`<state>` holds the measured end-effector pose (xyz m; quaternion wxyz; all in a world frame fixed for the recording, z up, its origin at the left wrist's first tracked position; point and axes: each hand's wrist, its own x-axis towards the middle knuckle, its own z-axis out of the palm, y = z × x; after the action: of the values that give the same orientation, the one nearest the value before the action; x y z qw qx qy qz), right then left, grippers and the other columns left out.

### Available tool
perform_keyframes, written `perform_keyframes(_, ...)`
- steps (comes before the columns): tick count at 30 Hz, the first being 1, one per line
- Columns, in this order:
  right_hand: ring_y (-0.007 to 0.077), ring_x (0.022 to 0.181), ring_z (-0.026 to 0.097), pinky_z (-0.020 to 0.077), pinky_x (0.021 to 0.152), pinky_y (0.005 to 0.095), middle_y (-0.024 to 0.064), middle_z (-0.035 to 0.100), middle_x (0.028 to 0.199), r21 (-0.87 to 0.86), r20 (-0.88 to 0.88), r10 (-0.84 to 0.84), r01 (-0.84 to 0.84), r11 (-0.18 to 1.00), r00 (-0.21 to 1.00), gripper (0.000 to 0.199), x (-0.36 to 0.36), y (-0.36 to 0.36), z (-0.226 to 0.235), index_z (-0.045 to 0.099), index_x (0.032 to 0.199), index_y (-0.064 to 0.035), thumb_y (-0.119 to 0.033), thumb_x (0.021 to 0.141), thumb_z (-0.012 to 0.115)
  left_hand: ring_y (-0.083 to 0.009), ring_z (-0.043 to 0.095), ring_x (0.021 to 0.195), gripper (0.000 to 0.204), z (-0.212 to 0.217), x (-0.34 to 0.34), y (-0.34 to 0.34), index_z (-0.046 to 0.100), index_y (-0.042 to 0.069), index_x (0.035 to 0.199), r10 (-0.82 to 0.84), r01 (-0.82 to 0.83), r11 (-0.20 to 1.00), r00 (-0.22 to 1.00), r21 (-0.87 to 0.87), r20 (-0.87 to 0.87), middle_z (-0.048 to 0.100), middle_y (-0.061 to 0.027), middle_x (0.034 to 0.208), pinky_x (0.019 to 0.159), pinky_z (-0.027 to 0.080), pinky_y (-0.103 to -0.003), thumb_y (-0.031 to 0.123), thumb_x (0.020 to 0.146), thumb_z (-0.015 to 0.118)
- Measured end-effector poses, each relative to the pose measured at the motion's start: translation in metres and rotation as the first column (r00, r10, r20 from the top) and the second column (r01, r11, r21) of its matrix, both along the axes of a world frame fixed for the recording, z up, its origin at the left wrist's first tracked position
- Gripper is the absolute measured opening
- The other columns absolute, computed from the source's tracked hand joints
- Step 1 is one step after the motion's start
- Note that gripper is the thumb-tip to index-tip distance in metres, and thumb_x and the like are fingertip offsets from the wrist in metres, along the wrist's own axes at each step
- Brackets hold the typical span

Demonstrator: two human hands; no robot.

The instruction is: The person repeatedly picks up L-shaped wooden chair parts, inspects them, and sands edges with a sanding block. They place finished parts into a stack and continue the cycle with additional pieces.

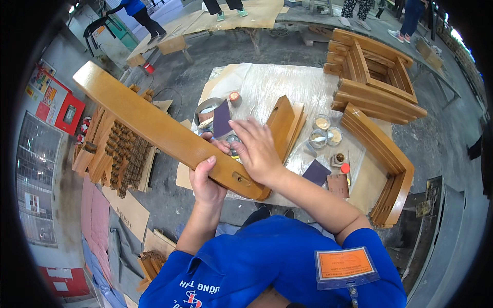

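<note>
Wooden plank (154, 123) juts freely, left fingers (206, 165) gripping its edge, right fingers (252, 131) seemingly loose.

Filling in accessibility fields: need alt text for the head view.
The left hand grips a long, slightly curved brown wooden piece near its lower end, with the right hand, fingers slightly blurred, close beside it. Beyond, a work surface holds small clear containers and purple sheets; wooden frames are stacked at upper right.
</note>
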<state>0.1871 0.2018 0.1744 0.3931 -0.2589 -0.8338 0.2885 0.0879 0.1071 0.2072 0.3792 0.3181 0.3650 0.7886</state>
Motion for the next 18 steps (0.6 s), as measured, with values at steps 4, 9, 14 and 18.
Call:
perform_keyframes(4,0.0415,0.131,0.03,0.019,0.108,0.0561,0.0162,0.043,0.134,0.063,-0.016,-0.165,0.166,0.984,0.986,0.049,-0.001,0.045,-0.007,0.049,0.13,-0.0098,-0.042,0.094,0.04,-0.0277,0.049,0.094,0.058,0.003,-0.006,0.006,0.038,-0.001,0.121,0.012,-0.011,0.999,1.0,0.031,-0.025,0.054,-0.0136,0.088,0.089,0.041,-0.038,0.023,0.071,0.058)
perform_keyframes(9,0.0404,0.131,0.031,0.0217,0.108,0.0531,0.0197,0.041,0.136,0.188,0.212,-0.473,0.439,0.879,0.855,0.049,0.013,0.1,-0.014,0.049,0.129,-0.007,-0.04,0.094,0.045,-0.0266,0.051,0.092,0.052,0.012,-0.014,0.002,0.042,0.0,0.119,-0.035,0.036,0.999,0.998,0.012,-0.043,0.055,-0.0136,0.09,0.088,0.041,-0.038,0.025,0.075,0.056)
perform_keyframes(14,0.0388,0.125,0.04,0.032,0.104,0.0447,0.0223,0.044,0.132,-0.106,-0.087,0.116,-0.125,0.986,0.989,0.056,0.039,0.039,0.009,0.047,0.128,-0.0013,-0.034,0.085,0.062,-0.021,0.054,0.091,0.049,0.018,0.0,0.016,0.042,0.001,0.121,0.172,-0.177,0.983,0.981,-0.05,-0.09,0.058,-0.0136,0.096,0.088,0.042,-0.035,0.039,0.092,0.05)
perform_keyframes(18,0.0359,0.113,0.053,0.041,0.097,0.0412,0.0223,0.054,0.121,-0.055,-0.143,0.194,-0.203,0.978,0.971,0.06,0.046,0.002,0.021,0.046,0.128,0.001,-0.018,0.077,0.073,-0.0229,0.044,0.118,0.068,0.023,0.011,0.046,0.033,0.001,0.134,-0.005,0.017,0.996,0.99,0.086,-0.142,0.045,-0.0141,0.131,0.099,0.035,-0.037,0.055,0.094,0.039)
